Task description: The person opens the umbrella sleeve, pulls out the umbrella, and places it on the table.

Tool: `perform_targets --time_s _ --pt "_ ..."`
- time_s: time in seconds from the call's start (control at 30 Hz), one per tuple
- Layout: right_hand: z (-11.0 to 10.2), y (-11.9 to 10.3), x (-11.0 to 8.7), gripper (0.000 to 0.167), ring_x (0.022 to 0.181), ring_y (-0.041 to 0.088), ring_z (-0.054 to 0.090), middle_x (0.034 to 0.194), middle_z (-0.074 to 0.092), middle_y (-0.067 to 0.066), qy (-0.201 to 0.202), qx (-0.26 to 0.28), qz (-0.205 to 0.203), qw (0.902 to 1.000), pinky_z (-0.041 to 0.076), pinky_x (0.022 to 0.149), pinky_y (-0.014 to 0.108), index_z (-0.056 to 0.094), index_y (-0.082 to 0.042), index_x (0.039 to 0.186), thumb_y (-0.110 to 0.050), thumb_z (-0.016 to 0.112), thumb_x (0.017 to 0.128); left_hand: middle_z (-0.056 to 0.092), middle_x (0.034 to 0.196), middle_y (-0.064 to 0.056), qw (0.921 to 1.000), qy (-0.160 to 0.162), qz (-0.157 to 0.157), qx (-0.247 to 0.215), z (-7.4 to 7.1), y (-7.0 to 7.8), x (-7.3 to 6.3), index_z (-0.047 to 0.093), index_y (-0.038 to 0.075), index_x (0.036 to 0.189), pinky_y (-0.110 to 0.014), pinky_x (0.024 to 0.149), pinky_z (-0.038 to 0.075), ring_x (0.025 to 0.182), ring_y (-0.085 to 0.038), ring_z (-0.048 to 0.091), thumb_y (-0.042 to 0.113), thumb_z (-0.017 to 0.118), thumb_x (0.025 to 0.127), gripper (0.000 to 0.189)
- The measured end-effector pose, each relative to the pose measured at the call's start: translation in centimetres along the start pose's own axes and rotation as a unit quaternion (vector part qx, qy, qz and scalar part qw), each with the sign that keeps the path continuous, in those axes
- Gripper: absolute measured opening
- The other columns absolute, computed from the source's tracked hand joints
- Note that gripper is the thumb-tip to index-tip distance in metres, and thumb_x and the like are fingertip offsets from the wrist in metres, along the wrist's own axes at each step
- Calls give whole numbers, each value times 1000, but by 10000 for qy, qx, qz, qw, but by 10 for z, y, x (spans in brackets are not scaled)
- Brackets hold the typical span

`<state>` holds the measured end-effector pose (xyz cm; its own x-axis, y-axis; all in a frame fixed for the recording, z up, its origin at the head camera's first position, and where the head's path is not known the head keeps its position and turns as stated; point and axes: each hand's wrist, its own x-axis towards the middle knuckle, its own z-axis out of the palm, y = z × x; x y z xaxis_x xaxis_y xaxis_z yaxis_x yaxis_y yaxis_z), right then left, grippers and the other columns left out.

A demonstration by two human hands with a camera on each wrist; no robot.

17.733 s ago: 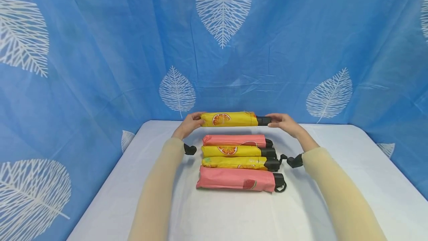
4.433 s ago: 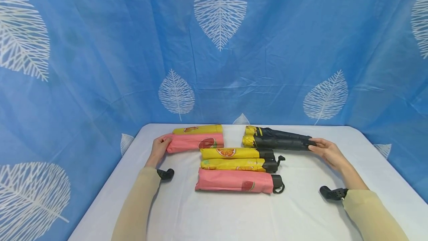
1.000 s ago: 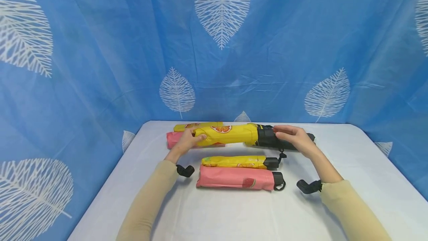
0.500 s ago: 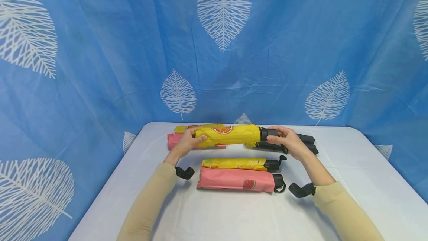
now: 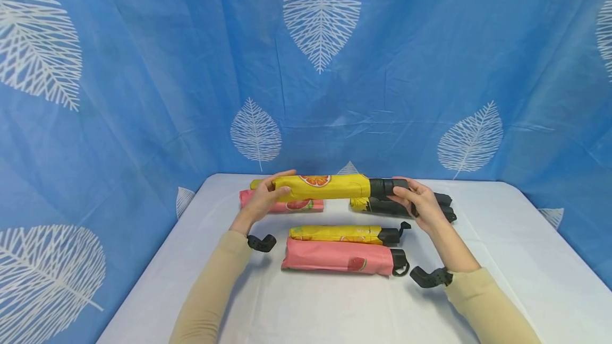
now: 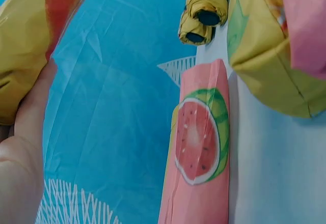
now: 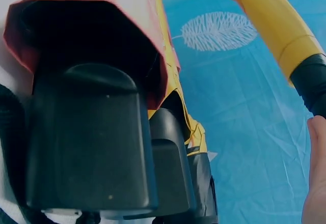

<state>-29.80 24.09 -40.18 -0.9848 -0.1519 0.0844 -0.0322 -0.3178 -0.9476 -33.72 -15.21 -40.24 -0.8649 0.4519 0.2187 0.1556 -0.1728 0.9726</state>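
Above the table's back part, a folded umbrella is held level, partly inside a yellow sleeve printed with an orange slice. My left hand grips the sleeve's left end, thumb in front. At the other end, my right hand pinches the black umbrella handle; a length of black shows outside the sleeve. In the left wrist view the yellow sleeve lies against the left fingers. The right wrist view shows the black part coming out of the sleeve beside the right thumb.
Nearer me lie a yellow sleeved umbrella and a pink sleeved umbrella, side by side. Behind, at left, a pink watermelon-print sleeve lies before a yellow sleeve. Two bare black-and-yellow umbrellas lie at back right.
Over the last second my right hand takes hold of the handle and moves slightly right, with more black showing. Since earlier, bare umbrellas and loose sleeves came to lie at the back.
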Motion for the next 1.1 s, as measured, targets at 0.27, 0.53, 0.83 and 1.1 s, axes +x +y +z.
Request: perform_targets --time_s 0.27,0.53,0.83,1.1 --pt "-7 -1 -4 32 86 12 67 109 62 -2 41 208 -123 9997 49 69 14 49 -6 123 -3 59 93 48 136 -15 9993 3 307 -227 -6 1 0 44 5 141 -31 93 45 112 -23 52 6 55 96 47" --pt "-17 1 -10 23 86 13 68 105 64 -1 55 49 -313 9995 46 59 13 62 -12 113 -2 57 93 51 130 -17 9991 306 46 278 -10 0 -2 48 0 137 -31 90 48 108 -22 57 15 58 95 46" --pt "-39 1 -17 26 87 14 68 105 65 1 -95 315 -531 9980 50 79 19 66 -12 109 3 51 95 54 125 -17 9952 613 -93 753 -25 -4 -10 52 0 134 -34 88 49 102 -23 58 24 61 94 48" --pt "-60 0 -24 26 88 12 67 103 68 -2 22 182 -290 9994 37 43 14 66 -17 110 -2 51 97 55 121 -14 9931 869 -304 732 -41 -8 -24 52 -3 132 -36 87 50 98 -21 59 24 60 94 47"
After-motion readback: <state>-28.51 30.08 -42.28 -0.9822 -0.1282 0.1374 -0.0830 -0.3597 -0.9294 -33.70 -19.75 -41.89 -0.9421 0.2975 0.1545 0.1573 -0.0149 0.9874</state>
